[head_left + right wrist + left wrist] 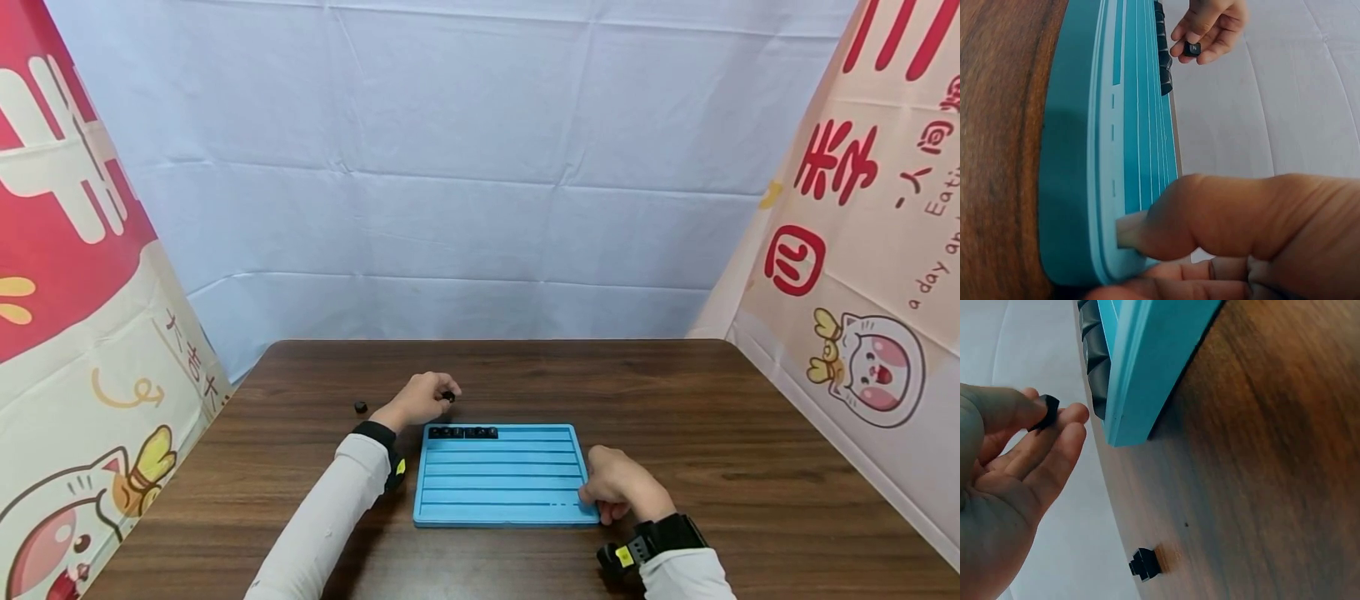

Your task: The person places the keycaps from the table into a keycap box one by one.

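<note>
My left hand (423, 398) pinches a small black keycap (448, 397) between thumb and fingers, beyond the far left corner of a blue ridged tray (495, 481). In the right wrist view this keycap (1192, 49) shows a pale letter on its top. Several black keycaps (462, 433) sit side by side in the tray's farthest row, starting from its left end. My right hand (618, 483) grips the near right corner of the tray, its thumb (1132, 231) on the rim and the other fingers against the side.
One loose black keycap (361, 407) lies on the brown wooden table (300, 492), left of my left hand. Behind the table hangs a pale cloth (480, 208). Printed cloths (847, 250) hang at both sides.
</note>
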Demonstrator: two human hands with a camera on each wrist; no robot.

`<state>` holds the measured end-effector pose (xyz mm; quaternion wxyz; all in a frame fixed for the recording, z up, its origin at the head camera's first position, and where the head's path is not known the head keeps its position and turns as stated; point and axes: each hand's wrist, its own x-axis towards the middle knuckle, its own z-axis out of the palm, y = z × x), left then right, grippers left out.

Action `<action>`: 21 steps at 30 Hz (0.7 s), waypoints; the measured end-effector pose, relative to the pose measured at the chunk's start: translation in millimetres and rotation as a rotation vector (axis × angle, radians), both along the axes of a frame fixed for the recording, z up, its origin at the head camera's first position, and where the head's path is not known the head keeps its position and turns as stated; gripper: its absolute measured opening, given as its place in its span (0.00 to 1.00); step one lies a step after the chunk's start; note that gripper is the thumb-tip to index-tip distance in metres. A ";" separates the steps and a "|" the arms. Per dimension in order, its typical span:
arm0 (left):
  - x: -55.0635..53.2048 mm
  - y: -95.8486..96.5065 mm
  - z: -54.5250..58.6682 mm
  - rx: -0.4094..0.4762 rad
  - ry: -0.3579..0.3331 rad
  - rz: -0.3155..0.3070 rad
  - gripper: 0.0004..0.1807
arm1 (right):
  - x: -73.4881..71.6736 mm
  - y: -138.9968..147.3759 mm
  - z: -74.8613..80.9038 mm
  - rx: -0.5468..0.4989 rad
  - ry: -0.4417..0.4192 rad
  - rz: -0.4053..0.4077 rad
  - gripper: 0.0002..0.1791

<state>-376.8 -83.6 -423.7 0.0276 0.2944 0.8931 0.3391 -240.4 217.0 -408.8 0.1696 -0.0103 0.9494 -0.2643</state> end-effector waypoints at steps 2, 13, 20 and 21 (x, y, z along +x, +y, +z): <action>-0.2 -0.3 -0.5 0.018 -0.010 0.000 0.10 | -0.3 0.2 -0.1 -0.003 0.000 0.002 0.12; 0.9 1.3 0.5 0.044 0.004 0.019 0.10 | -1.4 0.4 -0.4 -0.011 0.006 0.015 0.12; 1.8 2.0 0.2 0.085 0.000 0.041 0.10 | -1.3 0.7 -0.4 -0.011 0.001 0.015 0.11; 2.0 2.4 0.1 0.085 0.005 0.045 0.10 | -1.2 0.6 -0.4 -0.011 0.002 0.015 0.11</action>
